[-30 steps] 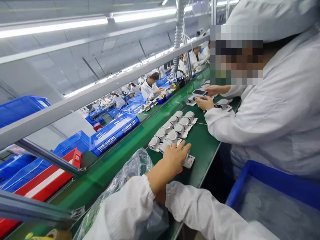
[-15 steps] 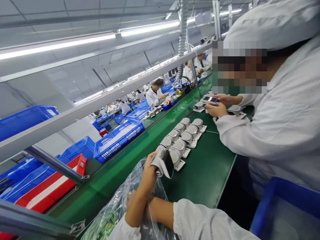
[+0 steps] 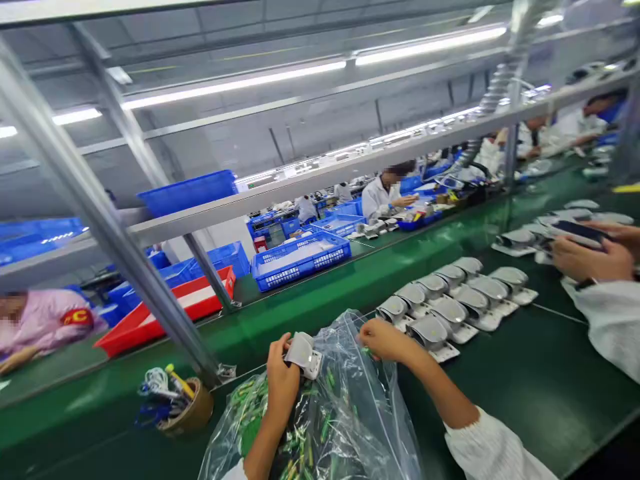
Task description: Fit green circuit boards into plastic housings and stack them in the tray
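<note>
My left hand [image 3: 283, 371] is closed round a white-and-grey plastic housing [image 3: 303, 355] with a rounded cover and a flat plate with holes. It is held above an open clear plastic bag [image 3: 350, 387] full of small green and yellow pieces [image 3: 300, 443], too blurred to name. At the bag's right edge, my right hand [image 3: 387, 340] has its fingers pinched together. A bit of green shows by its fingertips, but I cannot make out what it is. Just right of that hand, similar housings [image 3: 453, 312] stand in two rows on the green bench mat [image 3: 505, 373].
A co-worker's hands [image 3: 593, 252] hold a dark-faced device at the right. A tub of pens and tools [image 3: 187, 410] stands left of the bag. Behind the bench are a red tray [image 3: 165, 308], a blue crate [image 3: 303, 260] and a metal post [image 3: 115, 220].
The view has swung left. My right hand has come out of the bag, from under my left arm to the bag's right edge. My left hand, still holding the housing, is now over the bag.
</note>
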Demonstrator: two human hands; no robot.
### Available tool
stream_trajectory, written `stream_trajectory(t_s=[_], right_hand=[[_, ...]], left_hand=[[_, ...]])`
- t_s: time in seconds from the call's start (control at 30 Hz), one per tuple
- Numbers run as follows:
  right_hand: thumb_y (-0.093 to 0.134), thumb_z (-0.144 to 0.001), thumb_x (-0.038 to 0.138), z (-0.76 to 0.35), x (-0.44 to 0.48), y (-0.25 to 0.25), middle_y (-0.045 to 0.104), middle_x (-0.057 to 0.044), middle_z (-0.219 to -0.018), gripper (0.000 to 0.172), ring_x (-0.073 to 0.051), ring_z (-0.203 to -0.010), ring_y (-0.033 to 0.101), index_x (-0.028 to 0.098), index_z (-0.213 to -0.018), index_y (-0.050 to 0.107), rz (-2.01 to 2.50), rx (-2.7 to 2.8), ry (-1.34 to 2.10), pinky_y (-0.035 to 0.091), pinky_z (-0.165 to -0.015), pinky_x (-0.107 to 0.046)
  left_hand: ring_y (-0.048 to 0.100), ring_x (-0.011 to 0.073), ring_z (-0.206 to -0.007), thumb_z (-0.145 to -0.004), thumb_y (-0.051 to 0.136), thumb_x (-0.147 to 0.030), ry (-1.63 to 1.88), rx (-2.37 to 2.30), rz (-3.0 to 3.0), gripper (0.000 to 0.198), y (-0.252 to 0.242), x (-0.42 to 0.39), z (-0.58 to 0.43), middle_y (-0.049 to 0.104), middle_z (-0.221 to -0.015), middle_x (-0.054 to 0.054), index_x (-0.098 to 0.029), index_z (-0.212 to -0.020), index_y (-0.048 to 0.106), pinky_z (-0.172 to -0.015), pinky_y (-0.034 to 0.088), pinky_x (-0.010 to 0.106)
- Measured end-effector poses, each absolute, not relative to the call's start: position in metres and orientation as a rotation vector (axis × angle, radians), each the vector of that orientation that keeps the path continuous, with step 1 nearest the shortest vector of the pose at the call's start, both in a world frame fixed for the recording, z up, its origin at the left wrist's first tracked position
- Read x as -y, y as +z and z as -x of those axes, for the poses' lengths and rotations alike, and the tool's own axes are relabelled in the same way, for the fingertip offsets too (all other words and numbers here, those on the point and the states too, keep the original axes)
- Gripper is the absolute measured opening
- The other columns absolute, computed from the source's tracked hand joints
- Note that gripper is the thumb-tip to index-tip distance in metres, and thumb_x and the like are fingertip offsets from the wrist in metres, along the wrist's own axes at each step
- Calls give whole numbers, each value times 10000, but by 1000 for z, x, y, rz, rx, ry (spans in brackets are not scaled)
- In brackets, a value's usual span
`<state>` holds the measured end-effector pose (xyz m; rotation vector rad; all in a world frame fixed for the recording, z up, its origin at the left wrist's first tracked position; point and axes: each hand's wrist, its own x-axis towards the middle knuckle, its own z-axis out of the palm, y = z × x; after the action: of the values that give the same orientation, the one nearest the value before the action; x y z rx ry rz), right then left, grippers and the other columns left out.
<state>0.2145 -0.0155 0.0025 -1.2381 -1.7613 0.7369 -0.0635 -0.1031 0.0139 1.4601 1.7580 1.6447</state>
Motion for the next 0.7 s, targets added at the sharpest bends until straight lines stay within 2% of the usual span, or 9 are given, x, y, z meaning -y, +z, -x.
stream_trajectory(t_s=[0.07,0.1,0.2,0.27,0.33,0.4,0.5,0.6,0.7], right_hand=[[631,-899,570,-234,10,15,548,-19,-470,460,-168,-475,534,230,-591,598,1264,1706,789,395,-514,-300],[599,-923,630,-239,10,24,533,-3,-500,473,-164,-488,511,223,-686,643,1231,1578,816,374,-506,-291],[634,-889,853,-231,21,52,373,89,-576,623,-99,-439,292,230,-911,651,962,1232,1141,247,-428,-238],[747,-840,857,-209,33,69,313,119,-632,645,-52,-442,155,231,-925,615,774,1197,1508,177,-394,-198],[840,-848,746,-182,41,80,323,120,-668,587,-28,-462,104,216,-893,591,650,1235,1831,141,-378,-165],[854,-897,620,-158,42,81,360,111,-691,504,-20,-472,93,200,-872,576,579,1216,2052,105,-372,-144],[840,-914,442,-134,34,61,420,94,-721,379,-16,-466,116,190,-867,561,541,1056,2225,68,-374,-137],[867,-831,356,-127,28,32,511,63,-770,340,-7,-465,156,179,-858,578,513,943,2226,65,-378,-144],[940,-751,380,-128,28,17,561,45,-813,389,-7,-489,213,167,-912,658,507,920,2067,85,-392,-147]], left_hand=[[695,301,-1170,-785,708,-234,1443,-1809,-1610,454,-1,111,64,662,-1180,118,-185,-1236,734,-1152,529,479],[676,312,-1239,-792,703,-235,1341,-1801,-1637,462,-5,114,64,652,-1252,136,-186,-1251,719,-1199,495,485],[615,337,-1370,-767,794,-308,1086,-1695,-1612,634,0,123,67,617,-1449,172,-179,-1368,639,-1251,442,468],[617,350,-1374,-726,877,-419,931,-1591,-1547,879,10,128,70,605,-1537,175,-193,-1507,541,-1221,464,462],[632,359,-1369,-735,879,-573,841,-1551,-1486,1025,19,129,69,603,-1580,174,-206,-1594,457,-1188,484,457],[617,384,-1394,-809,775,-673,823,-1656,-1506,942,25,126,63,624,-1560,193,-178,-1561,499,-1181,473,470],[585,443,-1398,-878,650,-644,747,-1933,-1692,700,29,123,50,674,-1441,237,-146,-1370,642,-1179,440,520],[607,469,-1332,-845,678,-613,589,-2058,-1799,612,32,125,42,681,-1351,248,-170,-1266,660,-1124,457,535],[678,421,-1181,-785,746,-565,561,-1957,-1764,593,33,127,42,702,-1212,178,-213,-1239,595,-987,505,469]])
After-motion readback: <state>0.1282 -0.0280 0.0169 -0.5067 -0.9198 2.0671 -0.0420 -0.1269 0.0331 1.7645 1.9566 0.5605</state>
